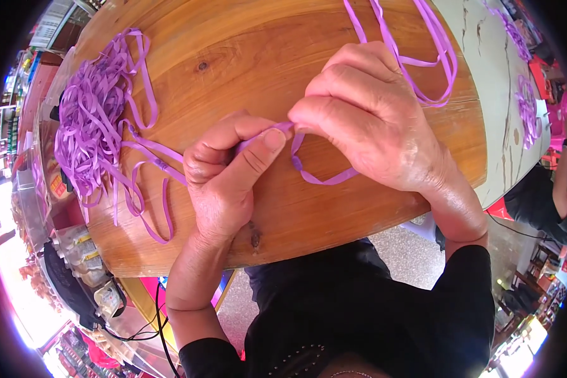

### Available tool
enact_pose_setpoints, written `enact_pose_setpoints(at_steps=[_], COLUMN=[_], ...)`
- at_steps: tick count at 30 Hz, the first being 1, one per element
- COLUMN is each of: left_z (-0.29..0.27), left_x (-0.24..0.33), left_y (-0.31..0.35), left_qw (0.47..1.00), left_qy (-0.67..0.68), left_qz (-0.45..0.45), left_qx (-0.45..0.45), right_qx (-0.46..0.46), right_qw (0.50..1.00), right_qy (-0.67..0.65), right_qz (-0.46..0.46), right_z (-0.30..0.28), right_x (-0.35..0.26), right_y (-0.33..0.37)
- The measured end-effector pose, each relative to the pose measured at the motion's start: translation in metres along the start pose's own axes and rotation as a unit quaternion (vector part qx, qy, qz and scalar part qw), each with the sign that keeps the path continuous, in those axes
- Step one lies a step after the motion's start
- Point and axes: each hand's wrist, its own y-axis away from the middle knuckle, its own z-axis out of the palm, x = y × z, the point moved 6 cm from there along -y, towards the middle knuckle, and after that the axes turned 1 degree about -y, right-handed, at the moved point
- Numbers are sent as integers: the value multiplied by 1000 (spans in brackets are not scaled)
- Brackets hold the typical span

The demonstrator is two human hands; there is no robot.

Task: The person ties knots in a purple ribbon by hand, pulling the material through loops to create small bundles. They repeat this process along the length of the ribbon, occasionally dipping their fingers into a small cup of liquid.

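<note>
Over the wooden table, my left hand (233, 167) pinches a purple ribbon (324, 181) between thumb and forefinger. My right hand (375, 116) is closed on the same ribbon, its fingertips almost touching those of the left. Below the right hand the ribbon hangs in a loop, with a small darker knot or joint on it. Other strands run from the left hand toward a big tangled heap of purple ribbon (88, 126) on the left. What lies inside the curled fingers of both hands is hidden.
The wooden table (245, 31) has a curved near edge. Longer purple ribbon loops (444, 57) lie at its far right. Beside it stands a pale marbled table (485, 82) with more purple bundles (528, 110). Another person's arm (562, 176) shows at the right rim. Black cables (160, 315) hang at lower left.
</note>
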Motion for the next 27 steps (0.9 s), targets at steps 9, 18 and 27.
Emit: enact_pose_setpoints(at_steps=[9,18,27], left_z=[-12,-13,-9], left_x=[8,9,9], left_y=[-2,-2,-1], left_qw=[997,995,994], left_qy=[39,80,95], left_qz=[51,49,48], left_qx=[31,15,9], right_qx=[15,44,33], right_qw=[999,996,987], right_qy=[49,-66,-146], right_qz=[4,35,60], right_z=[-5,-21,-20], right_x=[7,16,19], right_y=[-3,-7,-6])
